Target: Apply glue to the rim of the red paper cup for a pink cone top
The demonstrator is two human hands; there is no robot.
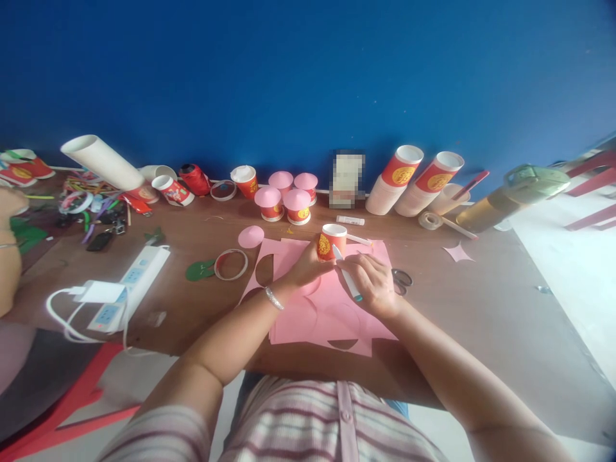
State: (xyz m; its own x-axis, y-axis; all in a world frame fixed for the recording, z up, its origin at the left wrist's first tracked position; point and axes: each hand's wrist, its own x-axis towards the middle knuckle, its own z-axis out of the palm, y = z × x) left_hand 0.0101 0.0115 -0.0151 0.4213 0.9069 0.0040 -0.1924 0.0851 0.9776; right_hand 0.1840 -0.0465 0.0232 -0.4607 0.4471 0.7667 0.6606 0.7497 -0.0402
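Note:
My left hand (310, 265) is closed round a red and white paper cup (325, 249) with a gold print. Its open rim faces up. In my right hand (373, 282) is a white pen-shaped tube with a teal end (350, 280), slanted so that its pointed end is close to the cup's side; whether they touch I cannot tell. Below both hands lie pink paper sheets (332, 324) with round cut-outs. A pink paper disc (251, 237) rests to the left. Behind stand several red cups with pink cone tops (297, 200).
Scissors (402, 277) lie right of the paper, tape rings (231, 265) to the left. A power strip (139, 276) with a white charger is farther left. Stacked cups (404, 173), a phone-like object (347, 181) and a glue stick (350, 220) are near the blue wall. Another person's arm (7, 250) shows at far left.

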